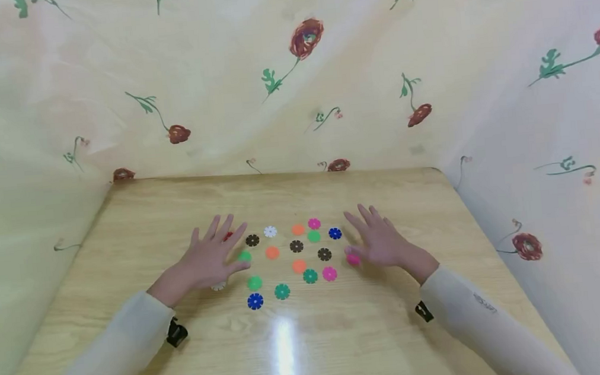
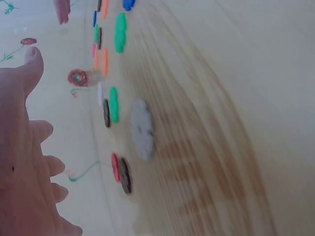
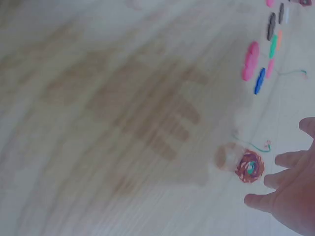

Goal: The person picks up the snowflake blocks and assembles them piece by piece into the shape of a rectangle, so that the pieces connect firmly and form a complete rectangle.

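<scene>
The discs look like smooth plastic, the tabletop like glossy wood, the sleeves like matt cloth.

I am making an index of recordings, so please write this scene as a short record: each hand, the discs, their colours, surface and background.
left hand: fingers spread, above the table, holding nothing
right hand: fingers spread, above the table, holding nothing
discs: notched, scattered mostly between the hands
colours: blue, green, orange, pink, brown, white, red
surface: wood-grain table
background: flower-patterned covering
</scene>
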The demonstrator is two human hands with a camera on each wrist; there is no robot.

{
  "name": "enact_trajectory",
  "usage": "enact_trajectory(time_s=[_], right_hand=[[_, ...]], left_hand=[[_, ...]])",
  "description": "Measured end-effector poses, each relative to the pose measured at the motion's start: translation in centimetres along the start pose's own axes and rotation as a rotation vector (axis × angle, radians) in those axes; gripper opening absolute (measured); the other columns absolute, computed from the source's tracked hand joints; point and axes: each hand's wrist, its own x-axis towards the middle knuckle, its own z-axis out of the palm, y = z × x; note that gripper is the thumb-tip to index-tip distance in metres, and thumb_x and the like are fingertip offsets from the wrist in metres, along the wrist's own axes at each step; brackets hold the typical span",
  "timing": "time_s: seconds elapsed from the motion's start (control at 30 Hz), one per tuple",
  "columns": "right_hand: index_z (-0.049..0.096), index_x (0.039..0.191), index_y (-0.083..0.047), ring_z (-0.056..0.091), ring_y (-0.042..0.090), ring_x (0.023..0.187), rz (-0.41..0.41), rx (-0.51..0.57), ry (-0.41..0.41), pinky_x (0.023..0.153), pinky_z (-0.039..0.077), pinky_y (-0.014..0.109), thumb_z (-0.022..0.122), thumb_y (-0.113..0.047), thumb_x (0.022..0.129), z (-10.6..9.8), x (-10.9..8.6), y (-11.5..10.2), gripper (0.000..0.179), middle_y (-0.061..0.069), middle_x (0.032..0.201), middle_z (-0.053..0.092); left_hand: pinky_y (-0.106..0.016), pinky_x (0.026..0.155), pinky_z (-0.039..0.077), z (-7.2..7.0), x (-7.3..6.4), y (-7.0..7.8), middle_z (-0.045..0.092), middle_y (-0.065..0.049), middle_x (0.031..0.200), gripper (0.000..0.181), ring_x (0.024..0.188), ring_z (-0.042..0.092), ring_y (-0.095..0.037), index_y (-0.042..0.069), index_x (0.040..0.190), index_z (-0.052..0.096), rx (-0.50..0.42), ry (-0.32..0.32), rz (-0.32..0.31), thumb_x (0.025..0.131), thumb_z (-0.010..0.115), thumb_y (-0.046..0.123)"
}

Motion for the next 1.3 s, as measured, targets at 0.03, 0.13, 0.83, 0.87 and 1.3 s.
enact_trajectory(time_s=[0.03, 0.13, 0.83, 0.87, 1.3], right_hand=[[0.02, 0.162, -0.012, 0.006, 0.055, 0.147, 0.002, 0.019, 0.007, 0.11, 0.015, 0.076, 0.059, -0.05, 0.098, -0.1, 0.4, 0.0, 0.084, 0.028, 0.164, 0.011], [0.022, 0.161, -0.011, 0.008, 0.055, 0.147, 0.021, 0.089, 0.016, 0.111, 0.018, 0.074, 0.058, -0.047, 0.1, -0.6, 1.5, 0.0, 0.08, 0.028, 0.163, 0.015], [0.071, 0.119, -0.004, 0.065, 0.019, 0.092, -0.081, 0.217, -0.095, 0.083, 0.056, 0.037, 0.072, -0.012, 0.092, 0.6, 4.5, -3.8, 0.029, 0.005, 0.101, 0.07], [0.071, 0.119, -0.004, 0.065, 0.02, 0.094, -0.087, 0.199, -0.11, 0.084, 0.056, 0.038, 0.073, -0.013, 0.091, 0.8, 4.5, -3.9, 0.029, 0.006, 0.102, 0.07], [0.072, 0.113, -0.007, 0.056, 0.017, 0.083, -0.114, 0.07, -0.171, 0.08, 0.052, 0.036, 0.076, -0.017, 0.09, 1.6, 4.2, -5.2, 0.025, 0.002, 0.096, 0.062]], left_hand=[[-0.081, 0.106, 0.009, -0.1, 0.3, 0.1, 0.008, -0.019, 0.167, 0.086, 0.151, 0.002, -0.045, 0.02, 0.163, 0.017, -0.009, -0.001, 0.001, 0.097, 0.053, 0.063], [-0.081, 0.107, 0.007, -0.1, 1.5, 0.5, 0.007, -0.018, 0.167, 0.086, 0.151, 0.001, -0.045, 0.02, 0.163, 0.015, -0.018, -0.013, 0.008, 0.098, 0.049, 0.064], [-0.033, 0.074, 0.05, 2.2, 10.7, 7.8, 0.062, 0.0, 0.092, 0.024, 0.086, 0.055, -0.019, 0.013, 0.106, 0.075, -0.042, 0.001, 0.105, 0.099, 0.065, 0.033], [-0.032, 0.071, 0.049, 2.2, 10.8, 8.0, 0.06, 0.001, 0.089, 0.023, 0.084, 0.054, -0.018, 0.013, 0.103, 0.075, -0.031, 0.001, 0.107, 0.099, 0.066, 0.034], [-0.027, 0.06, 0.044, 2.6, 11.0, 9.0, 0.059, 0.001, 0.084, 0.015, 0.076, 0.051, -0.017, 0.014, 0.088, 0.074, -0.041, -0.071, 0.084, 0.094, 0.074, 0.027]])
